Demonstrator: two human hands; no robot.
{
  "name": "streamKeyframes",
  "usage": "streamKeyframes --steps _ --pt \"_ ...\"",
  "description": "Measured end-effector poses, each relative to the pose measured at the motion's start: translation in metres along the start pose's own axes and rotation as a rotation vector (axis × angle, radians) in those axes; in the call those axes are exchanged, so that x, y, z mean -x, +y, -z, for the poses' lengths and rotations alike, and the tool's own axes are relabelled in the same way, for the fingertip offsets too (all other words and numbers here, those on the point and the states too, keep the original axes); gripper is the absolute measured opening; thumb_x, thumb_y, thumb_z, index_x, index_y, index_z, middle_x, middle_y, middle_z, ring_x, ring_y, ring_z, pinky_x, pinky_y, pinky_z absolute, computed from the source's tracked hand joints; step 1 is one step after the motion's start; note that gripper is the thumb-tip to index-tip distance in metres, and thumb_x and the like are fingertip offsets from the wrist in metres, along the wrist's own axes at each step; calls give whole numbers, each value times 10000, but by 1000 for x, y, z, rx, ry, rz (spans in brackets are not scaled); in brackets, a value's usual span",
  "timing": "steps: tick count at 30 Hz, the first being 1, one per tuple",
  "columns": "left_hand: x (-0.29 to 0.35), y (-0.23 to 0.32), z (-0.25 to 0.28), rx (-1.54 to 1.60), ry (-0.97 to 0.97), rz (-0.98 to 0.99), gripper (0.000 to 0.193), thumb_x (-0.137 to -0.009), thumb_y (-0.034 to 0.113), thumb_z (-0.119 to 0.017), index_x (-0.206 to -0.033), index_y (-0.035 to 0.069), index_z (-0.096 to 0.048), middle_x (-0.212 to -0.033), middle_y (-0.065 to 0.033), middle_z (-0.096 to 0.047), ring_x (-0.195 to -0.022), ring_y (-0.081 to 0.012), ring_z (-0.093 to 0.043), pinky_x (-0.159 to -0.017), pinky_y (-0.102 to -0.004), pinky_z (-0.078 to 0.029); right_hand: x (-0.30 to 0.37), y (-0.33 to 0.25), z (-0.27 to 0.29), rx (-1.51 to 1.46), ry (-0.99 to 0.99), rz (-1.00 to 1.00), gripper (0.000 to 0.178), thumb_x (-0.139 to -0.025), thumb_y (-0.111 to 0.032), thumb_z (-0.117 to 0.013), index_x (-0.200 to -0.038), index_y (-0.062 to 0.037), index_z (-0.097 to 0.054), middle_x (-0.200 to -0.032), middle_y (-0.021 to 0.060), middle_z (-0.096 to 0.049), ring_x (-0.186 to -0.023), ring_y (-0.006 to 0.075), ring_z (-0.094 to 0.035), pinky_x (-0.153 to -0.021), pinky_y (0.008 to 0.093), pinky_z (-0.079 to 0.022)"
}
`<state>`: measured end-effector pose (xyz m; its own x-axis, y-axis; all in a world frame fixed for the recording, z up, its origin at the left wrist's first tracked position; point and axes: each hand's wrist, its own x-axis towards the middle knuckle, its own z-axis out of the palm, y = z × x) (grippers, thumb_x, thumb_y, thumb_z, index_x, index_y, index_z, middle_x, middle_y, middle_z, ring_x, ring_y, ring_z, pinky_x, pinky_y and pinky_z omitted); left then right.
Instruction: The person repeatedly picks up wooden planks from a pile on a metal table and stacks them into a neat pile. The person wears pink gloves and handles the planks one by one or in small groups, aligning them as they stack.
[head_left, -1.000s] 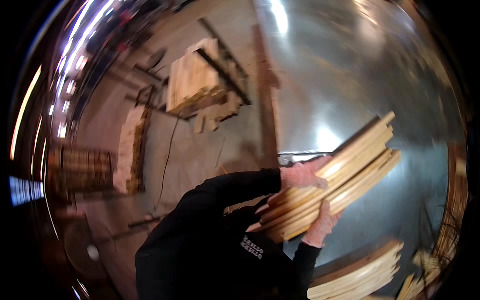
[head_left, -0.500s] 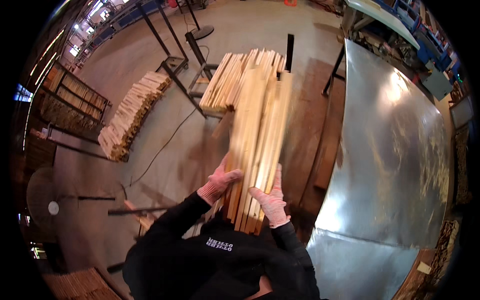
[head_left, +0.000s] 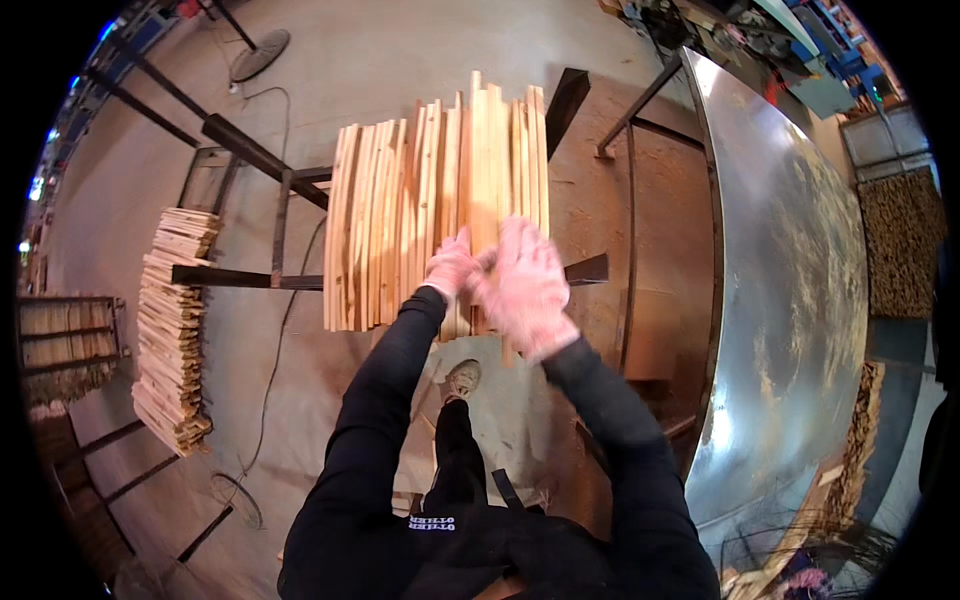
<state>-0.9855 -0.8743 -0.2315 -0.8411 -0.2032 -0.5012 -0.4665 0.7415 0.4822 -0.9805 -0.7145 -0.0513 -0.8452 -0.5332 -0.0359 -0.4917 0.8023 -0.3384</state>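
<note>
A wide stack of pale wooden strips [head_left: 385, 220] lies lengthwise on a dark metal rack in front of me, the strips' ends uneven. My left hand [head_left: 453, 268], in a pinkish work glove, rests on the near part of the strips at the stack's middle, thumb out to the right. Beside it my right hand [head_left: 525, 290], gloved alike and blurred, lies over the strips with fingers stretched forward. Neither hand is wrapped round a strip. The hands cover the near ends of several strips.
Dark rack bars [head_left: 245, 277] jut out left of the stack. Another row of wooden strips [head_left: 172, 330] lies at the left. A large shiny metal sheet-topped table [head_left: 790, 270] stands at the right. A cable [head_left: 270, 375] runs across the floor.
The bundle of strips that both hands carried now lies on the stack on the rack. I am closer to the rack, and my hands have shifted onto the strips, no longer gripping the bundle's sides.
</note>
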Motion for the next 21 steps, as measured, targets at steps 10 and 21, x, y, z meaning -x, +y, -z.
streamKeyframes --steps 10,21 --pt "17 20 -11 97 -154 -369 516 -1032 431 -431 -1206 0 -656 -1272 -222 -627 -1162 -362 -595 -984 -437 -470 370 31 49 -262 125 -456 603 -920 -302 -685 -1425 -30 -500 -1348 206 -590 -1229 367 -591 -1048 435 -484" --pt "494 262 -167 309 -912 -280 291 -964 261 -607 -1152 55 -693 -858 -30 -662 -732 -142 -603 -677 -287 -494 989 83 84 331 592 -2143 667 -909 -446 -624 -1417 -27 -517 -1361 231 -591 -1259 373 -567 -1093 447 -425"
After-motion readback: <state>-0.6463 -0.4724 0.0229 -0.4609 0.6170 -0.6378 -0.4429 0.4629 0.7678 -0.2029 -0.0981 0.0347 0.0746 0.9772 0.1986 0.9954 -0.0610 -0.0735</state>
